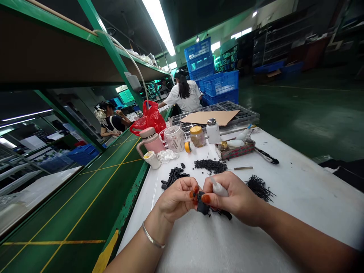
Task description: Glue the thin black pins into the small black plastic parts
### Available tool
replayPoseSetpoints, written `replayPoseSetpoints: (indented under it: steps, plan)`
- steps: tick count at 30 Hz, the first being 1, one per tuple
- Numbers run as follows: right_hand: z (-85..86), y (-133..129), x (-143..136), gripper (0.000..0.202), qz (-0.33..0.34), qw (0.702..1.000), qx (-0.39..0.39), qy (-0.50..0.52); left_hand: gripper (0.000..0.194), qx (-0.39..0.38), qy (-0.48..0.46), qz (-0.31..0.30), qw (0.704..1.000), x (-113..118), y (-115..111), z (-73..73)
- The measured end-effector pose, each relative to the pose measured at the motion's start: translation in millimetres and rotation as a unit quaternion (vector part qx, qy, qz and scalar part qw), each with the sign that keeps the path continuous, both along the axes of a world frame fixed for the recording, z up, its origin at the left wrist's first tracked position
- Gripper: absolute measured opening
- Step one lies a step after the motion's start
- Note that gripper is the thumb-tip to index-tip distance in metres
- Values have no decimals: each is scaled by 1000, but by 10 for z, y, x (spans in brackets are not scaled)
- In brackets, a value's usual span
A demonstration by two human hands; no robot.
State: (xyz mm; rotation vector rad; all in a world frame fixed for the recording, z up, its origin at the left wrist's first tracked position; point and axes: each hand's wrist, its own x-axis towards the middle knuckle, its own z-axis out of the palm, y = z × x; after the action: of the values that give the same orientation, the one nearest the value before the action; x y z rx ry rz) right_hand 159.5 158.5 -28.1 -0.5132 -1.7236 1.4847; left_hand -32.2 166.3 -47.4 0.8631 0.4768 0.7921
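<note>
A small black plastic part (203,207) is held up between the fingertips of both hands, over the near part of the white table. My left hand (176,198) pinches it from the left, fingers closed. My right hand (240,199) keeps a small white squeeze bottle (220,189) tucked in its fingers, nozzle up, while its thumb presses at the same part. More black pieces (226,214) show just below the right hand, partly hidden. Behind the hands lie a heap of black parts (174,176), a pile of tiny black rings (211,165) and a bundle of thin black sticks (259,188).
Along the back stand a pink flask (153,141), a clear jug (174,139), a yellow-lidded jar (197,137) and a white bottle (213,132). A knife (266,155) lies beside a small box (237,151). A green conveyor (93,197) runs at left. Two people sit farther off.
</note>
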Motion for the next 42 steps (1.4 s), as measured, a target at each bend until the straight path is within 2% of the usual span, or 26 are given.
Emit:
replayPoseSetpoints:
  steps: [7,25,34,42]
  plan:
    - [-19,17,-4,29,-2,1000,4,-5,26,4,12,-1,1000,5,-8,-4]
    - [-17,14,9,27,6,1000,21,-7,24,-2,14,2,1000,5,-4,6]
    - [18,11,18,28,2,998,40,-41,17,-8,28,-13,1000,-36,12,25]
    - [19,27,-26,34,4,998,-55,-34,18,-8,39,8,999,-36,14,32]
